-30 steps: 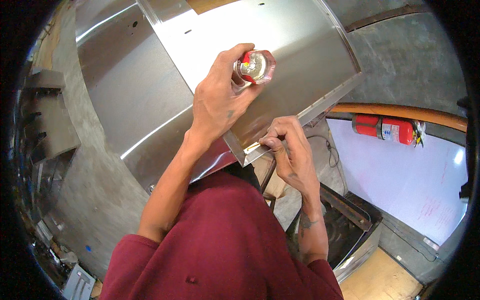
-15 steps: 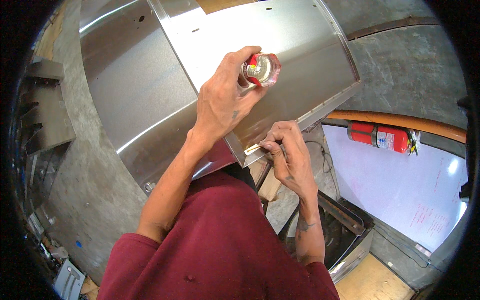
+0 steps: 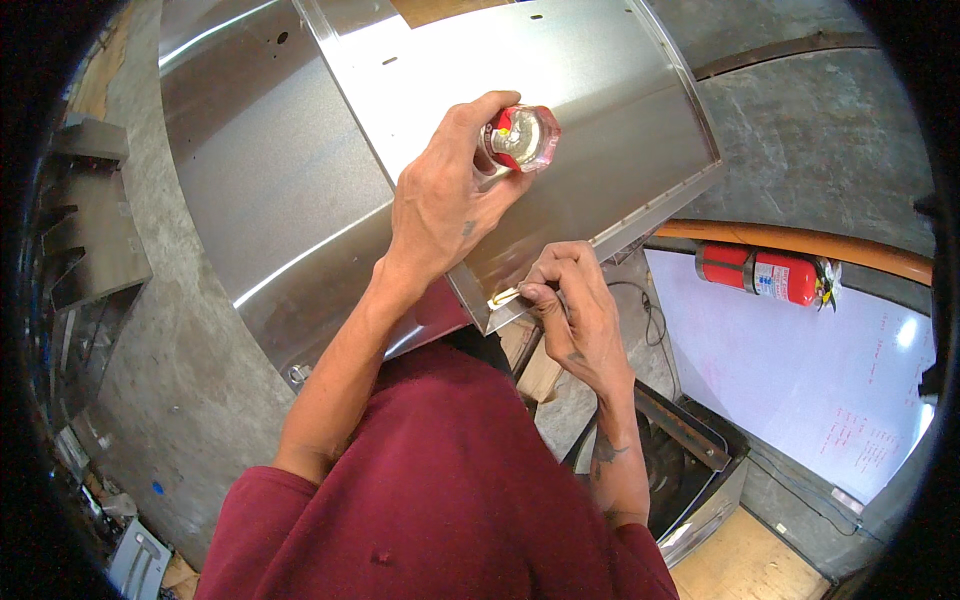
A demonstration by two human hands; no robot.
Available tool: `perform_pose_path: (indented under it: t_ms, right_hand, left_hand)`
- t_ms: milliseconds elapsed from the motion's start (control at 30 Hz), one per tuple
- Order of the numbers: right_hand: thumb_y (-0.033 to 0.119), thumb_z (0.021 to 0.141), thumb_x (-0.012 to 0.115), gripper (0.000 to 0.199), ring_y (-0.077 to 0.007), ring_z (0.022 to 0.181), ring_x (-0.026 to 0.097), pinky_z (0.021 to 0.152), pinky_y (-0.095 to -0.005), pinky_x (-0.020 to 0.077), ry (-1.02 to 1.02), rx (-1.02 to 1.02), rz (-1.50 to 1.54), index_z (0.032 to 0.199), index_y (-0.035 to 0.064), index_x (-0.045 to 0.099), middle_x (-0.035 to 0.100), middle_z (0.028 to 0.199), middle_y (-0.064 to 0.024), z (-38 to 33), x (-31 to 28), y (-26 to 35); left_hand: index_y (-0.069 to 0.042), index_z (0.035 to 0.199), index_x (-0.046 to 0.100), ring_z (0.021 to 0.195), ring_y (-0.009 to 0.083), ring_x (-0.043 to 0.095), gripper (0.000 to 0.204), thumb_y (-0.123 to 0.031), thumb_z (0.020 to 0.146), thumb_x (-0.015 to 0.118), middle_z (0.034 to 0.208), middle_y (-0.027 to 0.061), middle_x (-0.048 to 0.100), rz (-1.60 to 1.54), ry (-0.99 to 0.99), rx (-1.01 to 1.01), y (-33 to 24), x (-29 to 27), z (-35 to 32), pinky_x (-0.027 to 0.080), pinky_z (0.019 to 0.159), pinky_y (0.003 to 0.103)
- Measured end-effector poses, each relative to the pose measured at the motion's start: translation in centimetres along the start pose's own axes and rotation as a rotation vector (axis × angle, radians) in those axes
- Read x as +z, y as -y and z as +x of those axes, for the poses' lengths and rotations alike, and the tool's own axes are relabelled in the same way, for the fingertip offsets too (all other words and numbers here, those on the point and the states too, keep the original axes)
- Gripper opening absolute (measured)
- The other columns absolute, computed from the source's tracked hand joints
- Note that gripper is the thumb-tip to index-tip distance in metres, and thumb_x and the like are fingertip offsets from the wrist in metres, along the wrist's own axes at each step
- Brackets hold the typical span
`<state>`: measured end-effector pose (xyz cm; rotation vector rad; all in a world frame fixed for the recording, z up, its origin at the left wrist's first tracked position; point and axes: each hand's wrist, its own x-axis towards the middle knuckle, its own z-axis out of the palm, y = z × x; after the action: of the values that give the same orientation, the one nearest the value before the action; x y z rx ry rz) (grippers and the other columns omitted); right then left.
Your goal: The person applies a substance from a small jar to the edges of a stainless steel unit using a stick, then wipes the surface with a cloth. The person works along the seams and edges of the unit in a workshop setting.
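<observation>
My left hand [image 3: 437,195] is wrapped round a small clear container with a red label [image 3: 535,138], held above a shiny sheet-metal panel [image 3: 610,130]. Whether it is a jar or a bottle, I cannot tell. Pinched between the thumb and fingers of my right hand [image 3: 578,310] is a thin, pale stick [image 3: 508,295]. Its tip meets the panel's near corner, close to the folded edge; what the tip is made of is too small to make out. Several small holes and slots show in the metal.
A red fire extinguisher [image 3: 765,275] lies by a whiteboard [image 3: 770,370] at the right, beneath an orange pipe [image 3: 800,237]. A black-framed metal unit [image 3: 690,440] stands beside my right forearm. Brown metal parts [image 3: 95,235] are at the far left, over a concrete floor [image 3: 170,400].
The stick's tip and my right hand have shifted very slightly at the corner. My left hand and the container stay almost where they were.
</observation>
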<state>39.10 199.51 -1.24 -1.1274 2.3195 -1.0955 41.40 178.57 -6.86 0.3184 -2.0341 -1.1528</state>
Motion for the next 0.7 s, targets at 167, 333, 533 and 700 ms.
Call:
perform_pose_path:
  t_ms: [167,333,533,700]
  right_hand:
    - [0.002,0.101,0.072,0.009,-0.0361,0.107,0.067,0.09,-0.0458,0.056,0.002,-0.019,-0.002,0.108,0.003,0.067,0.06,0.116,-0.0157,-0.02,0.12,-0.24]
    - [0.003,0.101,0.072,0.009,-0.0367,0.107,0.066,0.09,-0.0463,0.0561,0.013,-0.004,-0.006,0.108,0.0035,0.067,0.06,0.117,-0.0161,-0.08,0.11,-0.27]
    - [0.005,0.101,0.072,0.008,-0.037,0.108,0.067,0.089,-0.0469,0.0566,0.013,-0.013,-0.019,0.108,0.004,0.068,0.06,0.118,-0.0166,-0.04,0.16,-0.34]
    - [0.003,0.101,0.072,0.009,-0.0356,0.108,0.067,0.091,-0.0442,0.0562,-0.027,-0.039,-0.019,0.108,0.0029,0.068,0.061,0.117,-0.0168,-0.16,0.22,-0.6]
  left_hand:
    - [-0.014,0.147,0.063,0.079,0.0165,0.074,0.068,-0.025,0.088,0.096,0.105,0.0096,0.078,0.01,0.017,-0.017,-0.27,-0.33,0.03,0.06,0.068,0.032]
    - [-0.013,0.147,0.063,0.08,0.017,0.075,0.068,-0.024,0.088,0.095,0.109,0.0094,0.079,0.003,0.007,-0.007,-0.03,-0.1,-0.01,0.06,0.068,0.033]
    - [-0.013,0.147,0.063,0.079,0.0167,0.074,0.068,-0.025,0.088,0.095,0.111,0.0083,0.078,0.005,-0.009,0.011,0.11,-0.02,-0.02,0.06,0.068,0.032]
    - [-0.014,0.147,0.063,0.075,0.0158,0.07,0.068,-0.026,0.088,0.095,0.11,0.0073,0.077,0.009,0.016,-0.023,-0.13,-0.23,0.0,0.059,0.066,0.032]
